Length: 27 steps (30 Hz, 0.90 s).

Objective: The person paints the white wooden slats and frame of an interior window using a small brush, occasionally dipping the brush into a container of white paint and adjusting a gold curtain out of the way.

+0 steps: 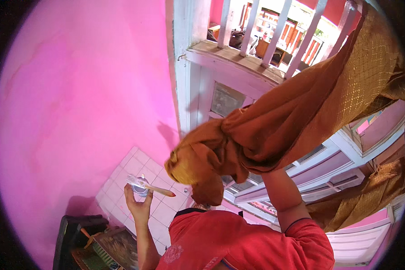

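Note:
At the lower left, my left hand (138, 206) is closed around a small whitish-blue cup (140, 191). A paintbrush (161, 190) with a pale wooden handle and a red tip lies across the top of the cup, its light bristles to the left. A long brown-and-gold curtain (283, 121) hangs across the middle and right, its lower end gathered into a knotted bunch. My right forearm (281, 191) reaches up behind this curtain. The cloth hides my right hand, so its fingers and anything in them do not show.
A pink wall (85, 99) fills the left side. White tiles (159, 211) cover the floor below. A window with white bars (276, 33) and a wooden sill stands above. Beside the wall, a dark box (67, 234) sits near a framed picture (119, 247). Another brown curtain (369, 195) hangs at right.

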{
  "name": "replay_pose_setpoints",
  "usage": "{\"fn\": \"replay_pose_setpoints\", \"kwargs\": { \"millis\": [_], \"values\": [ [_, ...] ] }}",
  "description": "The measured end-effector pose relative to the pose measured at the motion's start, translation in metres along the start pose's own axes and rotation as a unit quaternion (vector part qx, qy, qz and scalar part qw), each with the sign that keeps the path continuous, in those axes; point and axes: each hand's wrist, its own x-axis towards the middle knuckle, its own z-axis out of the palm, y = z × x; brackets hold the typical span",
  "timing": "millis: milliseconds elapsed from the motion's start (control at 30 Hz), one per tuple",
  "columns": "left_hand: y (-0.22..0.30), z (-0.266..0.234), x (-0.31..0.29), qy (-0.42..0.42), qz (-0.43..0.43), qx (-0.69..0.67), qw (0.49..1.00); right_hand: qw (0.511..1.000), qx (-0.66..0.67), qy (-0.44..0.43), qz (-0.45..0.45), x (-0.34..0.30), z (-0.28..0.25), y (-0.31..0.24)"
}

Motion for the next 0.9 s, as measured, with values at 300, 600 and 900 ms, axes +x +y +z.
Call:
{"fn": "replay_pose_setpoints", "kwargs": {
  "millis": [300, 600, 900],
  "values": [
    [0.008, 0.011, 0.011, -0.017, 0.014, 0.024, 0.999, 0.998, 0.056, -0.015, 0.008, -0.042, -0.021, -0.002],
    [0.006, 0.019, 0.019, -0.074, -0.007, 0.017, 0.997, 0.988, 0.143, -0.058, 0.015, -0.091, -0.027, 0.005],
    [0.013, 0.029, 0.027, -0.078, -0.026, 0.022, 0.996, 0.959, 0.252, -0.127, -0.003, -0.115, -0.016, 0.021]
  ]
}}
